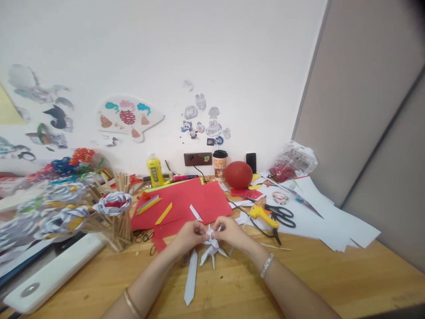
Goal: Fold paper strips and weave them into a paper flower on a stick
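A white folded paper star (212,249) with several pointed arms sits just above the wooden table in front of me. My left hand (191,235) pinches it from the left side. On its right side, the fingers of my right hand (229,230) are closed on the paper near the top. A loose white paper strip with a pointed end (190,278) lies below my left hand. Beyond my hands, a small white strip (195,212) rests on red paper sheets (186,199). My fingertips hide part of the star.
Left stand wooden sticks with paper flowers (113,204) and a long white device (56,274). Behind are a yellow bottle (155,170), a lidded cup (219,166) and a red balloon (238,175). At right lie a yellow glue gun (264,215), black-handled scissors (282,215) and white paper (345,221).
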`<state>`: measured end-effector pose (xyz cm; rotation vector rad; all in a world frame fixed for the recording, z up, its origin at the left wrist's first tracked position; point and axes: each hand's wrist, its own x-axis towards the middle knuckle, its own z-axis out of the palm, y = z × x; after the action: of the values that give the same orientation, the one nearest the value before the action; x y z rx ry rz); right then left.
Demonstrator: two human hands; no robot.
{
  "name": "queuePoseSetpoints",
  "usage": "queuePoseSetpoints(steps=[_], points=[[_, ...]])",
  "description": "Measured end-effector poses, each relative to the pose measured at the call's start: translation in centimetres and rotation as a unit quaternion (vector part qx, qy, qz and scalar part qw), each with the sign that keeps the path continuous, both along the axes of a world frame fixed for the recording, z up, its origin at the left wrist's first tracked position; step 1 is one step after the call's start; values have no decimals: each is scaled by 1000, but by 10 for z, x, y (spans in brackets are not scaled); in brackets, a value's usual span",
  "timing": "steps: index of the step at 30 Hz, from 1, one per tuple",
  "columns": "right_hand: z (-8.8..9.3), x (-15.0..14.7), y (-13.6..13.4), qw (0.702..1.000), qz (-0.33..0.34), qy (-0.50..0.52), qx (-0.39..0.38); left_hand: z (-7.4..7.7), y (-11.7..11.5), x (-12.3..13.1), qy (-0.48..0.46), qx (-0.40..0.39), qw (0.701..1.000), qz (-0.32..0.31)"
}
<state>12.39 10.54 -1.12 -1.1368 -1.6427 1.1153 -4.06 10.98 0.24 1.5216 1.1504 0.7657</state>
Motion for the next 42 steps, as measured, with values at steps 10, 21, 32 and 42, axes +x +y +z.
queuePoseSetpoints(steps=[10, 21, 32, 42], points=[[0, -4, -5, 981, -48, -152, 113, -24, 9, 0, 40, 62, 997, 17], [7, 0, -2, 987, -20, -126, 98, -13, 3, 4, 145, 148, 978, -15], [4, -3, -4, 975, -60, -141, 162, -1, -7, 10, 242, 224, 944, 8], [6, 0, -3, 988, 4, -114, 106, 0, -11, 9, 301, 264, 916, -29]])
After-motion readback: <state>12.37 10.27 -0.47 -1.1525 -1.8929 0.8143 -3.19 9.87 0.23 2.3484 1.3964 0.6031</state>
